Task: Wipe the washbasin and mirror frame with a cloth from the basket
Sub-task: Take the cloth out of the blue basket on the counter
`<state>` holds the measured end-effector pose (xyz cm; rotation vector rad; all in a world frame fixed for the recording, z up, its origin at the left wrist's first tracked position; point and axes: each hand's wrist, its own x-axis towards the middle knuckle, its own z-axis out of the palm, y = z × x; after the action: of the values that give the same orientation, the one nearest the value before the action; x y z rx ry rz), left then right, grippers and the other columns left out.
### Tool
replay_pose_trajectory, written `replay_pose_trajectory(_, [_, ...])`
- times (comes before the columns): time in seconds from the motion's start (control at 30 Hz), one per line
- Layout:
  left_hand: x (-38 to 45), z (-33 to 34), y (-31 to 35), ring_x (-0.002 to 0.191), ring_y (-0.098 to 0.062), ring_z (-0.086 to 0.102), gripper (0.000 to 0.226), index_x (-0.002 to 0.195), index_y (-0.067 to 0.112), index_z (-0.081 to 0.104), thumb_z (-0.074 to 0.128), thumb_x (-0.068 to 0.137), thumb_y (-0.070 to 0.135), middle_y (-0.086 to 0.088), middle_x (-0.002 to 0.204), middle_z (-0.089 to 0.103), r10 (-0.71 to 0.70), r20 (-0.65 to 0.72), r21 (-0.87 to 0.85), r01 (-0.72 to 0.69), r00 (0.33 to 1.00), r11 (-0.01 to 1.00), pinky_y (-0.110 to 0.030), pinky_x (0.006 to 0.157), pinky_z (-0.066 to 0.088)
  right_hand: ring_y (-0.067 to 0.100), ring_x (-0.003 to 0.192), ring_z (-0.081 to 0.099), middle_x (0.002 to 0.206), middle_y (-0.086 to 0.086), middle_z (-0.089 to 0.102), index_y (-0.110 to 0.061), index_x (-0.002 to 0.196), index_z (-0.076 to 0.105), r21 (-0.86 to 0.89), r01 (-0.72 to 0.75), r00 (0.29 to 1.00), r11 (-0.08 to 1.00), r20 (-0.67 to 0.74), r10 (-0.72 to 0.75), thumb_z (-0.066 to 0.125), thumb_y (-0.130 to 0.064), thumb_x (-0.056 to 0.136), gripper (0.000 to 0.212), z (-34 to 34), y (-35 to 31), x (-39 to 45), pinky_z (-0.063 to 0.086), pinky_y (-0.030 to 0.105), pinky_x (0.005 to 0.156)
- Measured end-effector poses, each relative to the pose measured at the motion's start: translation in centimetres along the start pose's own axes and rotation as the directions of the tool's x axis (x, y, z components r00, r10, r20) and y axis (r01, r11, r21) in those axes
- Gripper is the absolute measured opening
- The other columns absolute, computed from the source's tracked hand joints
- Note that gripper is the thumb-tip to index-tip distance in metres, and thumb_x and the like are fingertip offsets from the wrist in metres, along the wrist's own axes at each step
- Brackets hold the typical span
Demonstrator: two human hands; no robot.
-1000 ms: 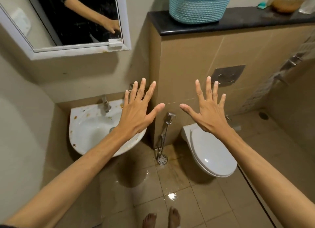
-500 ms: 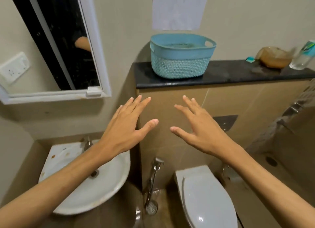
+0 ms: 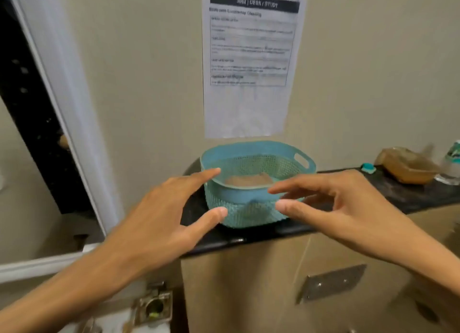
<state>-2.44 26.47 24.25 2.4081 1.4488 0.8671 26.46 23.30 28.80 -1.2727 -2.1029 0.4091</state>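
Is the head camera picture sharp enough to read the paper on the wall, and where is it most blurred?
Head view: the paper sheet shows a dark header, but its text is smeared and unreadable; motion blur is strongest at the right edge, on the brown container and bottle; the teal basket and both hands are only soft.

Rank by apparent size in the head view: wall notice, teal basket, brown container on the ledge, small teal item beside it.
1. wall notice
2. teal basket
3. brown container, though it is blurred and sits farther back on the ledge
4. small teal item
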Motion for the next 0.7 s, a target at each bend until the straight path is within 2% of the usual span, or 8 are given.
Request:
replay_pose_trajectory(0.1, [4.3, -1.5, -0.2, 0.131, 0.011, 0.048, 0.067, 0.154, 0.049, 0.042, 0.055, 0.093, 0.071, 0.031, 0.145, 0.055, 0.055, 0.001, 0.019, -0.055, 0.999, 0.998, 0.001, 0.097, 0.031, -0.014, 0.093, 0.073, 0.101, -0.029, 0.079, -0.037, 0.111, 0.082, -0.033, -0.018, 1.0, 0.999, -0.017, 0.018, 0.075, -0.039, 0.091, 0.021, -1.7, 0.6, 4.1, 0.054, 0.006, 0.083])
replay_pose_trajectory(0.2, [9.1, -2.1, -0.6, 0.118, 0.002, 0.065, 0.058, 0.142, 0.038, 0.06, 0.059, 0.092, 0.067, 0.019, 0.132, 0.071, 0.134, 0.04, 0.048, -0.136, 0.99, 0.99, -0.013, 0.096, 0.048, -0.012, 0.094, 0.073, 0.103, -0.02, 0.082, -0.032, 0.112, 0.082, -0.091, -0.067, 0.997, 0.994, 0.018, 0.069, 0.077, -0.032, 0.092, 0.021, -1.7, 2.4, 8.8, 0.058, 0.016, 0.089])
replay_pose_trajectory(0.27, [12.1, -2.1, -0.5, 0.107, -0.002, 0.071, 0.049, 0.133, 0.033, 0.069, 0.068, 0.092, 0.06, 0.013, 0.123, 0.076, 0.132, 0.158, 0.065, -0.144, 0.978, 0.987, -0.021, 0.093, 0.055, -0.007, 0.095, 0.075, 0.105, -0.013, 0.082, -0.029, 0.116, 0.08, -0.172, -0.105, 0.989, 0.98, 0.089, 0.121, 0.079, -0.029, 0.091, 0.025, -0.8, 3.8, 11.4, 0.059, 0.021, 0.092])
replay_pose_trajectory(0.4, [17.0, -0.3, -0.1, 0.106, -0.009, 0.07, 0.053, 0.131, 0.028, 0.07, 0.083, 0.084, 0.05, 0.006, 0.12, 0.074, 0.001, 0.45, 0.174, -0.089, 0.893, 0.981, -0.029, 0.098, 0.056, 0.01, 0.098, 0.075, 0.114, -0.002, 0.08, -0.022, 0.123, 0.076, -0.411, -0.21, 0.911, 0.887, 0.246, 0.33, 0.082, -0.041, 0.086, 0.042, 1.8, 6.1, 15.3, 0.058, 0.027, 0.094])
replay_pose_trajectory(0.47, [18.4, 0.9, -0.1, 0.103, -0.017, 0.072, 0.059, 0.132, 0.025, 0.068, 0.085, 0.081, 0.05, 0.008, 0.101, 0.072, -0.114, 0.551, 0.269, -0.046, 0.827, 0.962, -0.034, 0.093, 0.058, 0.02, 0.088, 0.079, 0.098, 0.003, 0.082, -0.016, 0.112, 0.078, -0.486, -0.303, 0.841, 0.82, 0.269, 0.47, 0.081, -0.048, 0.085, 0.043, 3.0, 6.8, 16.3, 0.062, 0.035, 0.091])
replay_pose_trajectory(0.53, [19.1, 2.0, -0.2, 0.087, -0.016, 0.074, 0.058, 0.127, 0.019, 0.071, 0.085, 0.082, 0.051, 0.008, 0.086, 0.072, -0.208, 0.6, 0.36, -0.029, 0.772, 0.933, -0.029, 0.081, 0.058, 0.027, 0.079, 0.081, 0.074, 0.004, 0.077, -0.007, 0.096, 0.078, -0.508, -0.372, 0.781, 0.777, 0.281, 0.558, 0.078, -0.054, 0.085, 0.048, 4.0, 7.1, 16.7, 0.066, 0.039, 0.083])
replay_pose_trajectory(0.57, [19.3, 2.5, -0.2, 0.082, -0.017, 0.073, 0.056, 0.123, 0.015, 0.073, 0.084, 0.083, 0.052, 0.005, 0.09, 0.075, -0.239, 0.599, 0.415, -0.041, 0.764, 0.909, -0.029, 0.078, 0.057, 0.028, 0.078, 0.08, 0.071, 0.004, 0.073, -0.006, 0.091, 0.075, -0.522, -0.392, 0.765, 0.758, 0.272, 0.583, 0.078, -0.057, 0.084, 0.051, 4.5, 7.1, 16.9, 0.067, 0.038, 0.079])
replay_pose_trajectory(0.7, [20.3, 4.4, -0.5, 0.095, -0.024, 0.076, 0.052, 0.111, 0.012, 0.077, 0.078, 0.086, 0.058, -0.003, 0.107, 0.08, -0.301, 0.584, 0.514, -0.056, 0.754, 0.856, -0.034, 0.079, 0.056, 0.025, 0.083, 0.069, 0.093, 0.007, 0.071, -0.009, 0.095, 0.069, -0.649, -0.362, 0.699, 0.669, 0.286, 0.655, 0.077, -0.06, 0.084, 0.053, 5.1, 6.8, 17.5, 0.052, 0.03, 0.068])
